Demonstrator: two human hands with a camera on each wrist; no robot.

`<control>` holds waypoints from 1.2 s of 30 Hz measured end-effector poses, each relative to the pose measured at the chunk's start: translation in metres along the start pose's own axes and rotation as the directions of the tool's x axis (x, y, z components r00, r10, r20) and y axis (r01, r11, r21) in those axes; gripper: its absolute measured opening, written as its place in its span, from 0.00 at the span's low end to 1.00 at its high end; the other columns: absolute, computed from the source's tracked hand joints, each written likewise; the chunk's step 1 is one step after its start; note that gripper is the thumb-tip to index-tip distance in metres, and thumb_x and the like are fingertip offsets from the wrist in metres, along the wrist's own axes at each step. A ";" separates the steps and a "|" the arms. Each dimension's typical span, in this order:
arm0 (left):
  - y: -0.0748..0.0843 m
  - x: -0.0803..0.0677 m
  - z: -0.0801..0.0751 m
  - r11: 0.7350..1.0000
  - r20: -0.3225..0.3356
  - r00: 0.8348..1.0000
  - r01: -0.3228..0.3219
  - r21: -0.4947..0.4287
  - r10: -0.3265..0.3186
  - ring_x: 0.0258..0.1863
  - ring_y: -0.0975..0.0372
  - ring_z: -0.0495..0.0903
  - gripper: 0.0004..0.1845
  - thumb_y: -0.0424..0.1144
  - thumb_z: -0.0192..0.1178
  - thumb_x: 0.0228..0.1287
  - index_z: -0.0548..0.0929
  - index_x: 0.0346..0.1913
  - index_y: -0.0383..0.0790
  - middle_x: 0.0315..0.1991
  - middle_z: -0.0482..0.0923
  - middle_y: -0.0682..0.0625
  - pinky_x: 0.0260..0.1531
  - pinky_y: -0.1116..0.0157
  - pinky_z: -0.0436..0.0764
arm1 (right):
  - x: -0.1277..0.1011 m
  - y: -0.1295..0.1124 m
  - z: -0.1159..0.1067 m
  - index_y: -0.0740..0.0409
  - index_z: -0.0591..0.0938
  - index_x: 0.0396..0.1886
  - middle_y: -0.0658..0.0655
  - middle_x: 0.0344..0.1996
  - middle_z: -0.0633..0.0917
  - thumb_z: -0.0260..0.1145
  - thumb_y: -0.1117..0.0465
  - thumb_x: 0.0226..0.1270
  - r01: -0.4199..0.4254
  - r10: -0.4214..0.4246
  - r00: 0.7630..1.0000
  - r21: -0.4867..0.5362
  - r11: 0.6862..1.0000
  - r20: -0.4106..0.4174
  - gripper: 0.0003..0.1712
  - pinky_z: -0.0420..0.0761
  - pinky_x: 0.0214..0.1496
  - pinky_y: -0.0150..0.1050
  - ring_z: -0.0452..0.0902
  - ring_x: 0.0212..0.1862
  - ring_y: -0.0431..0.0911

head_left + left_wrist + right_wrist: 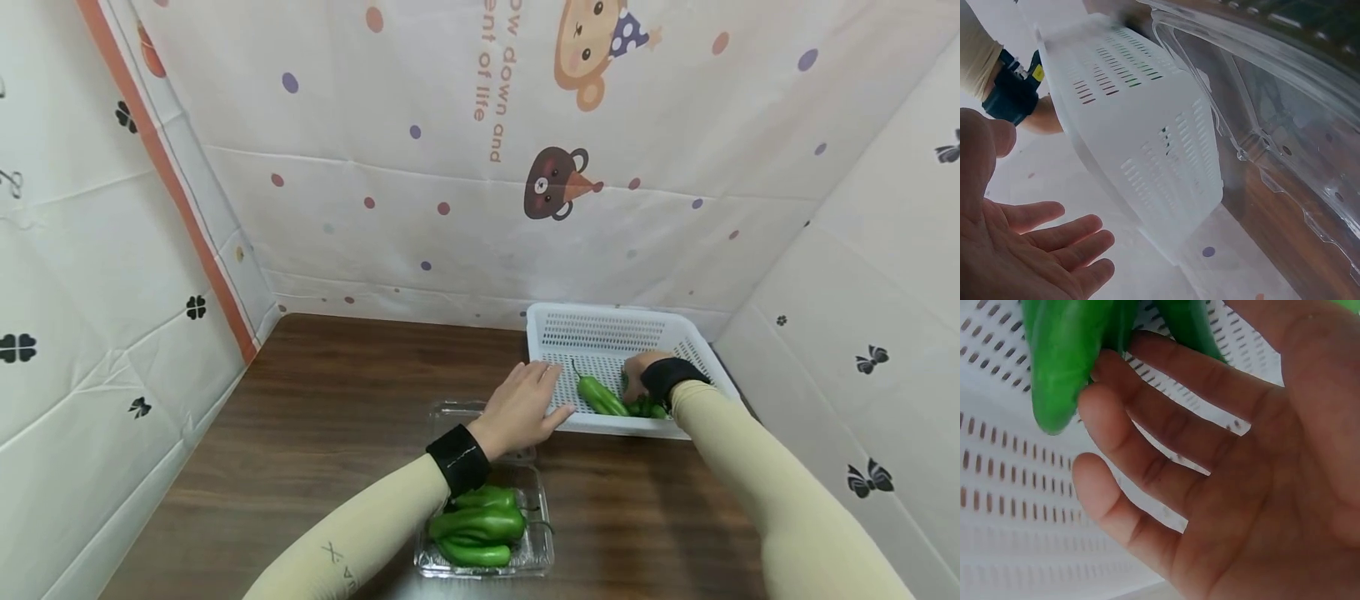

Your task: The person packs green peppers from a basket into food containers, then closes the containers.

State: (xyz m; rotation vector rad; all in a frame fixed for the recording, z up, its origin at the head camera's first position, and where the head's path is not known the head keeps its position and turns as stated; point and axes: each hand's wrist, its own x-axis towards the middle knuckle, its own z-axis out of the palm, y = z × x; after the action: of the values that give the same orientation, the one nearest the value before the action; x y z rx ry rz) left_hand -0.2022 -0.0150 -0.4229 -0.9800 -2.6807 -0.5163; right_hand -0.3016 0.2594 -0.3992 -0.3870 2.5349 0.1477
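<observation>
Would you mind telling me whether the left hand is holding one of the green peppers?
No, the left hand lies open and empty at the white basket, holding no green peppers.

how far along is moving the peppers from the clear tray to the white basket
Partway. Done: at least two peppers lie in the basket. In hand: the right hand rests open on those peppers, and the left hand is open at the basket's near edge. Left: three peppers remain in the clear tray.
</observation>
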 end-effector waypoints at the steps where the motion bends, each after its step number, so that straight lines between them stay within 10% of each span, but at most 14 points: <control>1: -0.001 0.000 0.001 1.000 0.004 1.000 0.002 0.001 -0.002 0.65 0.53 0.76 0.34 0.56 0.55 0.77 0.70 0.72 0.33 0.63 0.77 0.41 0.71 0.51 0.69 | 0.000 -0.002 0.001 0.61 0.84 0.20 0.48 0.14 0.75 0.71 0.58 0.64 0.011 -0.011 1.000 0.006 1.000 -0.006 0.15 0.67 0.24 0.36 0.65 0.20 0.43; 9: -0.006 0.001 0.005 0.997 0.097 0.993 0.059 0.052 -0.064 0.72 0.52 0.69 0.35 0.58 0.53 0.78 0.69 0.73 0.32 0.70 0.71 0.40 0.74 0.50 0.65 | 0.008 -0.004 0.004 0.56 0.79 0.16 0.46 0.11 0.71 0.67 0.64 0.64 0.004 -0.005 1.000 0.060 0.998 0.011 0.16 0.65 0.23 0.35 0.63 0.17 0.41; 16: -0.008 -0.003 0.008 0.993 0.184 0.976 0.111 0.038 -0.116 0.77 0.52 0.61 0.38 0.60 0.50 0.79 0.69 0.74 0.31 0.77 0.62 0.39 0.76 0.50 0.60 | 0.014 -0.005 0.003 0.62 0.87 0.23 0.56 0.19 0.87 0.68 0.63 0.68 -0.012 0.008 0.998 0.067 0.998 0.068 0.13 0.72 0.26 0.36 0.77 0.21 0.44; 36: -0.008 -0.002 0.009 0.992 0.151 0.980 0.125 0.027 -0.128 0.76 0.54 0.63 0.39 0.61 0.53 0.76 0.71 0.73 0.31 0.76 0.65 0.41 0.76 0.51 0.60 | 0.031 0.004 0.005 0.59 0.86 0.23 0.54 0.21 0.87 0.72 0.61 0.66 -0.032 0.030 0.998 0.032 0.999 0.056 0.11 0.79 0.30 0.38 0.81 0.26 0.45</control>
State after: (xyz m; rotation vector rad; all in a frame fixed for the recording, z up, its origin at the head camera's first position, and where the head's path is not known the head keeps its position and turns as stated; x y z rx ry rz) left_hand -0.2072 -0.0187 -0.4334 -0.8821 -2.8935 -0.4588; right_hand -0.3252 0.2563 -0.4203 -0.3264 2.4864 0.1266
